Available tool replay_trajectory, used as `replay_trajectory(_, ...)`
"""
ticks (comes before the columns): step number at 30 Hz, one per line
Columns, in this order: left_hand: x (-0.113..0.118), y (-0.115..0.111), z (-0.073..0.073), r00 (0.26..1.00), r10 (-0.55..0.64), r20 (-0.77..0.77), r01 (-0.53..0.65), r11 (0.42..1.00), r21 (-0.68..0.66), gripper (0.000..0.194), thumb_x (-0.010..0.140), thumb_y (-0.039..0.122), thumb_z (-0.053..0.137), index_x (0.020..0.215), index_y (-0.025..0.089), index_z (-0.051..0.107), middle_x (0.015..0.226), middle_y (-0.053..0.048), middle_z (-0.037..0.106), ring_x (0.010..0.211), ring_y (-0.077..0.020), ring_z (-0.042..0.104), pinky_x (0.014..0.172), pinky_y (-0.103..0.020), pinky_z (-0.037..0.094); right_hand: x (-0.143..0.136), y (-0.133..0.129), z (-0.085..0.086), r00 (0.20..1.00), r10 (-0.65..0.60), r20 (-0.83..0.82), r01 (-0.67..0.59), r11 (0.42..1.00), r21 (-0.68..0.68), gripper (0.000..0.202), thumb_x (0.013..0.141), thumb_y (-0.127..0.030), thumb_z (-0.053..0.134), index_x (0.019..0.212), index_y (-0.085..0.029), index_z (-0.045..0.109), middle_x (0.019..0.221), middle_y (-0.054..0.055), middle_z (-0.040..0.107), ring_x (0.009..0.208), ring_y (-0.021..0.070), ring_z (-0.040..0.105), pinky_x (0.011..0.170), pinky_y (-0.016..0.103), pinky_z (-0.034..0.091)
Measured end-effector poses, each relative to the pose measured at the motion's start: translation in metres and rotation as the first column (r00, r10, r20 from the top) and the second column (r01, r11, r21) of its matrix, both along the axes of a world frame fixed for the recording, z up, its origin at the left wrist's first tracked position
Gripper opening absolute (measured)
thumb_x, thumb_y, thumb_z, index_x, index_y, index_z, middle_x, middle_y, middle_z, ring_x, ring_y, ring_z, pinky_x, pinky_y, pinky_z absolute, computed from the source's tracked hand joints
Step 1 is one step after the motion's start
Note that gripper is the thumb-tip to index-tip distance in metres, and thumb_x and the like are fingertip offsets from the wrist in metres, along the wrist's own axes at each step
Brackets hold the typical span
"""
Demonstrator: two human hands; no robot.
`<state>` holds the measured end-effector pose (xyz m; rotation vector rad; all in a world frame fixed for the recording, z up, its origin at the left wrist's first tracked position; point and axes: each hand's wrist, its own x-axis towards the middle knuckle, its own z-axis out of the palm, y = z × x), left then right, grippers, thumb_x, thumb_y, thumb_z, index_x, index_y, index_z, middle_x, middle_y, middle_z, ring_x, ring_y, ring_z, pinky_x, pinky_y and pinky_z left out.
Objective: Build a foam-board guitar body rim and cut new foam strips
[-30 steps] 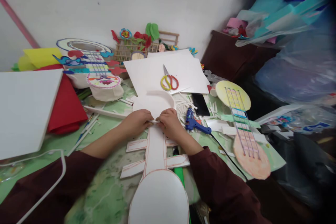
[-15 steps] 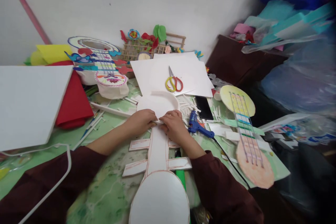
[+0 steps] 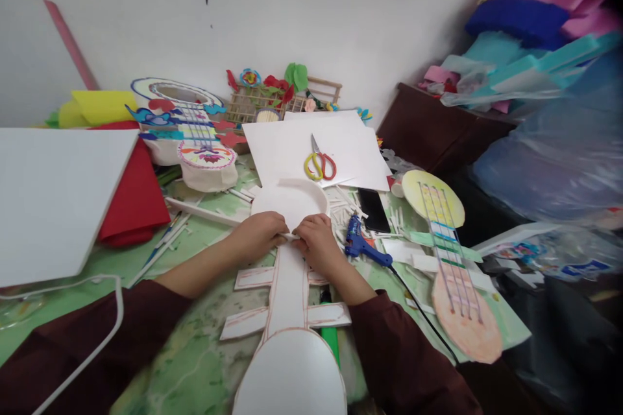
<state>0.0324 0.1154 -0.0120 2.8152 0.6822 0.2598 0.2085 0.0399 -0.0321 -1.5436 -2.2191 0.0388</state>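
Note:
A white foam board cutout [image 3: 288,298] with two round ends, a neck and side tabs lies on the green table. A thin white strip stands along the edge of its far round part. My left hand [image 3: 260,232] and my right hand [image 3: 318,243] meet where the neck joins that part, fingers closed on the white strip between them. The fingers hide most of the held piece. To the right rests a blue glue gun [image 3: 363,243], touched by neither hand.
Scissors [image 3: 320,162] lie on white sheets [image 3: 272,142] at the back. A phone [image 3: 374,209] and a painted instrument model [image 3: 467,311] are on the right. A decorated model [image 3: 209,175], red felt [image 3: 134,198] and a white board [image 3: 53,201] occupy the left.
The camera view has shifted, with most things sitting slightly lower in the picture. Both hands keep their hold at the same place on the cutout.

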Motion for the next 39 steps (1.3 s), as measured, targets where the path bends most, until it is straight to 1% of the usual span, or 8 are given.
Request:
replay_trajectory(7, -0.0007, -0.0001, -0.0011, 1.0, -0.008, 0.009, 0.008, 1.0, 0.006, 0.011, 0.081, 0.018, 0.055, 0.078, 0.016, 0.065, 0.083, -0.005, 0.065, 0.084, -0.0188, 0.058, 0.075, -0.028, 0.041, -0.0001, -0.0009, 0.0019, 1.0, 0.01, -0.027, -0.01, 1.0, 0.003, 0.009, 0.078, -0.015, 0.064, 0.086, -0.02, 0.064, 0.085, 0.002, 0.065, 0.094, 0.0182, 0.05, 0.089, 0.035, 0.026)
replay_trajectory(17, 0.0005, -0.0012, 0.0025, 1.0, -0.011, 0.009, 0.011, 1.0, 0.0, 0.011, 0.081, 0.016, 0.055, 0.079, 0.017, 0.066, 0.082, -0.005, 0.065, 0.084, -0.0186, 0.058, 0.074, -0.027, 0.041, 0.0016, 0.0024, -0.0013, 0.999, -0.003, -0.051, 0.004, 1.0, 0.01, 0.005, 0.078, -0.019, 0.067, 0.083, -0.019, 0.066, 0.082, 0.003, 0.067, 0.091, 0.018, 0.053, 0.089, 0.035, 0.028)
replay_trajectory(21, -0.0001, -0.0006, 0.0017, 1.0, -0.017, 0.013, 0.017, 1.0, 0.0, 0.012, 0.081, 0.017, 0.055, 0.081, 0.017, 0.067, 0.083, -0.005, 0.065, 0.085, -0.0187, 0.058, 0.075, -0.027, 0.041, 0.0024, 0.0041, -0.0013, 0.998, -0.007, -0.068, 0.008, 1.0, 0.015, 0.007, 0.075, -0.02, 0.071, 0.08, -0.018, 0.066, 0.08, 0.002, 0.068, 0.089, 0.0176, 0.055, 0.089, 0.035, 0.029)
replay_trajectory(25, -0.0003, 0.0005, 0.0008, 1.0, -0.02, 0.013, 0.019, 1.0, 0.004, 0.012, 0.081, 0.016, 0.056, 0.081, 0.017, 0.068, 0.083, -0.005, 0.065, 0.085, -0.0188, 0.058, 0.074, -0.027, 0.041, 0.0031, 0.0043, -0.0013, 0.997, -0.008, -0.075, 0.009, 1.0, 0.013, 0.007, 0.075, -0.021, 0.072, 0.078, -0.019, 0.066, 0.08, 0.002, 0.068, 0.088, 0.0176, 0.055, 0.089, 0.035, 0.029)
replay_trajectory(29, -0.0005, 0.0011, 0.0007, 1.0, -0.024, 0.012, 0.024, 1.0, 0.001, 0.012, 0.08, 0.016, 0.056, 0.082, 0.017, 0.068, 0.083, -0.005, 0.065, 0.084, -0.0188, 0.058, 0.073, -0.027, 0.04, 0.0035, 0.0038, -0.0013, 0.998, 0.007, -0.06, -0.006, 1.0, 0.015, 0.008, 0.075, -0.02, 0.071, 0.081, -0.018, 0.066, 0.081, 0.002, 0.067, 0.089, 0.0177, 0.054, 0.089, 0.034, 0.029)
replay_trajectory(33, -0.0007, 0.0013, 0.0006, 1.0, -0.024, 0.014, 0.024, 1.0, -0.002, 0.012, 0.081, 0.017, 0.056, 0.082, 0.017, 0.067, 0.083, -0.005, 0.065, 0.085, -0.019, 0.058, 0.074, -0.028, 0.041, 0.0045, 0.0019, 0.0007, 0.999, 0.02, -0.042, -0.021, 1.0, -0.015, 0.01, 0.076, -0.02, 0.067, 0.086, -0.019, 0.066, 0.082, 0.003, 0.066, 0.089, 0.0183, 0.053, 0.089, 0.035, 0.029)
replay_trajectory(37, -0.0006, 0.0015, 0.0005, 1.0, -0.024, 0.006, 0.024, 1.0, 0.002, 0.012, 0.081, 0.017, 0.055, 0.083, 0.017, 0.067, 0.084, -0.005, 0.065, 0.086, -0.0195, 0.058, 0.075, -0.029, 0.041, 0.0066, -0.0006, 0.0024, 0.996, 0.057, -0.07, -0.059, 0.998, -0.027, 0.021, 0.075, -0.013, 0.063, 0.095, -0.018, 0.066, 0.086, 0.003, 0.065, 0.092, 0.0186, 0.052, 0.09, 0.035, 0.029)
replay_trajectory(39, -0.0007, 0.0015, 0.0007, 1.0, -0.026, 0.003, 0.026, 1.0, -0.002, 0.012, 0.081, 0.018, 0.055, 0.085, 0.017, 0.067, 0.085, -0.005, 0.065, 0.086, -0.0194, 0.058, 0.075, -0.028, 0.041, 0.0076, -0.0007, 0.0018, 0.994, 0.062, -0.092, -0.065, 0.998, -0.023, 0.022, 0.075, -0.011, 0.062, 0.095, -0.018, 0.066, 0.086, 0.004, 0.066, 0.091, 0.0183, 0.053, 0.091, 0.035, 0.03)
